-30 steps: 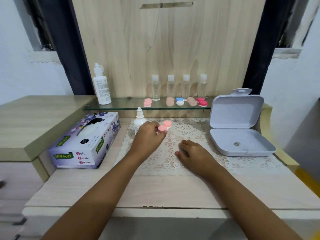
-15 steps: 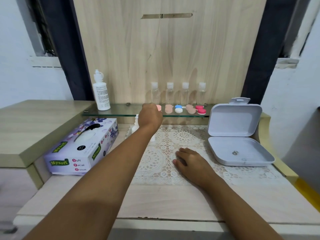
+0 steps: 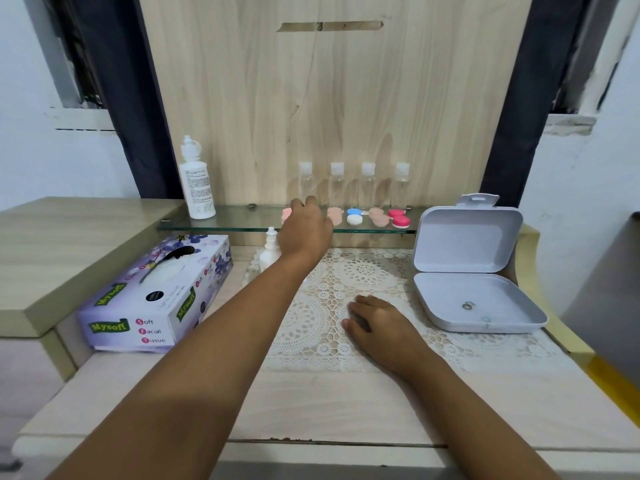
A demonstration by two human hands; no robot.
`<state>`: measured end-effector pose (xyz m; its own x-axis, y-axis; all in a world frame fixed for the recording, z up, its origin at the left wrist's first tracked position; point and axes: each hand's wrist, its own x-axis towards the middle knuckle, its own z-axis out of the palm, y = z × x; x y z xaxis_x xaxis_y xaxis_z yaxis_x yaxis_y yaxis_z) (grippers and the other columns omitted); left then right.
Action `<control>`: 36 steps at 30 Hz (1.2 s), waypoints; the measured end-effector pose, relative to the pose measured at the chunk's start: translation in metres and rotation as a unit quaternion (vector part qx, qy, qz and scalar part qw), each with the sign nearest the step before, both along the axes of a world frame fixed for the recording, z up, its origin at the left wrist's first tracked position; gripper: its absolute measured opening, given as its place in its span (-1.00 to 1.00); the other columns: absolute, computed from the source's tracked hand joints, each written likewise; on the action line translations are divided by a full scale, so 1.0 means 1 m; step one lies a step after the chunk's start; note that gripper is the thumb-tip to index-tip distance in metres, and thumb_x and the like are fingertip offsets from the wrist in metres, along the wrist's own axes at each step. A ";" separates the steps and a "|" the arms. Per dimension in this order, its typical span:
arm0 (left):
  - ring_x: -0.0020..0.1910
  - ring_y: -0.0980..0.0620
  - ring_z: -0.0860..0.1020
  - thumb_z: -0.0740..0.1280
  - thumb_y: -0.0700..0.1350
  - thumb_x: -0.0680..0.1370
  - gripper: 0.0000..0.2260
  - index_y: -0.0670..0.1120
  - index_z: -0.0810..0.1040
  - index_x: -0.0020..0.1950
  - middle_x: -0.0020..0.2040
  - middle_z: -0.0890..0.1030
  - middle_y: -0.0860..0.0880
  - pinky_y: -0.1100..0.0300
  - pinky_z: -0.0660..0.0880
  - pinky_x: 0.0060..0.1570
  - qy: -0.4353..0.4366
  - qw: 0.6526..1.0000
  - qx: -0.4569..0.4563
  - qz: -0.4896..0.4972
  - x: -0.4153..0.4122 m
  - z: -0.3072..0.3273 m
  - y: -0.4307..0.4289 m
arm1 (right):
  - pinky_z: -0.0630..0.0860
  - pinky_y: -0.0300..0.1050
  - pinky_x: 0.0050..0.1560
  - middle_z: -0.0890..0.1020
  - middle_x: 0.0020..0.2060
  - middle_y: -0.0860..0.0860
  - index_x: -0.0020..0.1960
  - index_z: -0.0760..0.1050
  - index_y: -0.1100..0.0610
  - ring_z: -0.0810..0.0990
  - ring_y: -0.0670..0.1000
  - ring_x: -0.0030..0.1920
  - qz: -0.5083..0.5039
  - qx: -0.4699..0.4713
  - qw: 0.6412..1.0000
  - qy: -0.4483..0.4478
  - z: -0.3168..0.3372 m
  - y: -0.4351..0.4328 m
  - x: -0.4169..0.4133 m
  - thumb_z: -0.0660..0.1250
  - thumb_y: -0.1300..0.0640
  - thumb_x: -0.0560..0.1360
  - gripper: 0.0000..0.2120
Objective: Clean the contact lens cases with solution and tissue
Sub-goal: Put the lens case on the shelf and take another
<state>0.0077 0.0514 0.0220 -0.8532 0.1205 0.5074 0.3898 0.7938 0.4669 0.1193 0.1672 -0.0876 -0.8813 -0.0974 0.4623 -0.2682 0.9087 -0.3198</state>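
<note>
My left hand (image 3: 304,230) reaches over the glass shelf (image 3: 235,221), its fingertips down among a row of lens cases. A pink lens case (image 3: 286,215) shows just left of the hand. To its right lie a beige case (image 3: 335,216), a blue and white case (image 3: 354,216), another beige case (image 3: 379,218) and a red-pink case (image 3: 400,218). Anything under the palm is hidden. My right hand (image 3: 381,323) rests palm down on the lace mat (image 3: 363,275), holding nothing. A large white solution bottle (image 3: 196,181) stands on the shelf's left end. The tissue box (image 3: 156,296) lies at the left.
A small white dropper bottle (image 3: 269,252) stands below the shelf, next to my left wrist. Several clear bottles (image 3: 367,185) line the back of the shelf. An open white plastic box (image 3: 474,271) sits at the right. A raised counter flanks the left.
My left hand lifted a pink lens case from above the mat up to the glass shelf, where it now covers the spot. The right hand stayed on the mat.
</note>
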 end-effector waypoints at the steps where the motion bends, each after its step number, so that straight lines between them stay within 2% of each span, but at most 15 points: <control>1: 0.06 -0.17 0.49 0.21 -0.06 0.58 -0.71 -0.18 0.39 0.24 0.21 0.40 -0.17 0.07 0.40 -0.16 0.017 1.000 -0.008 -0.002 0.001 0.000 0.002 | 0.22 -0.18 -0.20 0.41 -0.31 -0.03 -0.28 0.35 0.17 0.39 -0.01 -0.21 0.000 0.000 1.000 0.002 0.000 0.000 0.000 0.21 0.01 0.51 -0.73; 5: 0.20 -0.11 0.39 0.21 0.03 0.57 -0.66 -0.18 0.45 0.23 0.23 0.40 -0.15 0.03 0.43 -0.03 0.057 0.997 -0.053 -0.021 -0.002 0.003 0.010 | 0.18 -0.19 -0.22 0.41 -0.31 -0.03 -0.28 0.34 0.17 0.38 -0.01 -0.20 0.000 0.003 1.000 0.007 0.001 -0.001 0.001 0.21 0.02 0.51 -0.73; 11: 0.24 -0.14 0.34 0.21 0.05 0.57 -0.64 -0.20 0.49 0.19 0.24 0.39 -0.16 0.04 0.38 0.01 0.025 0.991 -0.133 -0.005 -0.010 0.005 0.018 | 0.15 -0.20 -0.21 0.41 -0.30 -0.03 -0.28 0.33 0.15 0.38 -0.01 -0.20 0.000 0.005 1.000 0.008 0.002 -0.001 0.002 0.20 0.01 0.52 -0.73; 18: 0.17 -0.13 0.38 0.21 -0.08 0.56 -0.75 -0.21 0.48 0.13 0.13 0.50 -0.17 0.07 0.33 -0.02 0.041 0.993 -0.113 -0.013 -0.011 0.004 0.019 | 0.19 -0.21 -0.22 0.41 -0.32 -0.01 -0.31 0.31 0.17 0.40 0.00 -0.23 0.003 -0.014 1.000 0.002 0.002 -0.001 0.003 0.22 0.03 0.50 -0.71; 23: 0.16 -0.12 0.38 0.25 -0.04 0.54 -0.70 -0.22 0.47 0.16 0.13 0.49 -0.17 0.08 0.36 0.04 0.050 0.997 -0.042 -0.045 -0.008 0.004 0.016 | 0.17 -0.21 -0.21 0.41 -0.32 0.00 -0.31 0.32 0.18 0.39 0.00 -0.22 0.002 -0.012 1.000 0.001 0.004 -0.001 0.004 0.23 0.05 0.51 -0.71; 26: 0.18 -0.08 0.38 0.28 -0.11 0.51 -0.70 -0.20 0.46 0.20 0.16 0.48 -0.14 0.17 0.32 0.09 0.049 0.994 0.043 -0.087 0.002 0.003 0.009 | 0.17 -0.21 -0.19 0.41 -0.31 -0.01 -0.29 0.33 0.18 0.40 0.00 -0.21 0.000 -0.012 1.000 -0.003 0.004 -0.002 0.004 0.23 0.04 0.52 -0.72; 30: 0.01 0.08 0.43 0.30 -0.16 0.49 -0.72 -0.15 0.49 0.20 0.11 0.47 -0.04 0.40 0.26 -0.07 0.025 0.980 0.143 -0.135 0.027 -0.006 -0.008 | 0.16 -0.21 -0.21 0.40 -0.31 -0.02 -0.30 0.32 0.17 0.40 0.01 -0.22 -0.003 -0.011 1.000 -0.010 0.005 -0.001 0.004 0.22 0.03 0.51 -0.71; 33: -0.07 0.16 0.42 0.32 -0.18 0.49 -0.75 -0.12 0.51 0.17 0.06 0.46 0.02 0.47 0.31 -0.18 -0.006 0.975 0.151 -0.164 0.043 -0.022 -0.026 | 0.16 -0.21 -0.22 0.41 -0.31 -0.02 -0.29 0.34 0.17 0.40 0.01 -0.22 -0.007 -0.010 1.000 -0.012 0.005 -0.002 0.004 0.22 0.03 0.51 -0.72; 36: -0.10 0.25 0.43 0.33 -0.19 0.49 -0.75 -0.10 0.52 0.16 0.04 0.47 0.06 0.51 0.35 -0.13 -0.028 0.973 0.141 -0.180 0.054 -0.042 -0.044 | 0.15 -0.22 -0.20 0.42 -0.28 -0.02 -0.27 0.37 0.18 0.40 0.00 -0.19 -0.012 -0.008 1.000 -0.016 0.005 -0.002 0.004 0.22 0.02 0.52 -0.72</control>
